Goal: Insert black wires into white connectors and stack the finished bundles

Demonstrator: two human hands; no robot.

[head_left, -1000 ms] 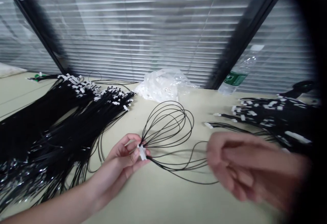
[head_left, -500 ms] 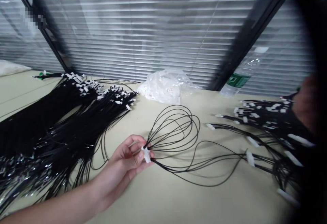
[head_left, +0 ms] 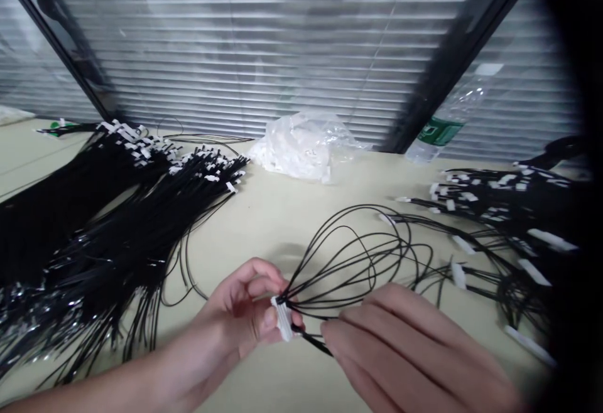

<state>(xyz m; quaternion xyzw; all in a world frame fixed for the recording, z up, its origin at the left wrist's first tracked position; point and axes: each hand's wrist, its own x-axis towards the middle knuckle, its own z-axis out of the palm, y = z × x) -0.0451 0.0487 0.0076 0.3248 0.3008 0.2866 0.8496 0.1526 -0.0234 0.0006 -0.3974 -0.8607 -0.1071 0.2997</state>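
My left hand (head_left: 249, 309) pinches a white multi-slot connector (head_left: 283, 319) between thumb and fingers. Thin black wires (head_left: 325, 256) fan out from the connector in wide loops toward the right. Just right of the connector, my right hand (head_left: 414, 350) is closed, fingers together, around the lower black wires. Its fingertips and the stretch of wire inside them are partly hidden behind the back of the hand.
Large bundles of black wires (head_left: 127, 237) with white ends lie at left. More wire harnesses with white connectors (head_left: 464, 245) lie at right. Against the blinds stand a clear plastic bag of white parts (head_left: 301, 149) and a bottle with a green label (head_left: 440, 130).
My right hand has come in from the far right and closed on the wires beside the connector. My left hand and the connector sit slightly lower and farther right.
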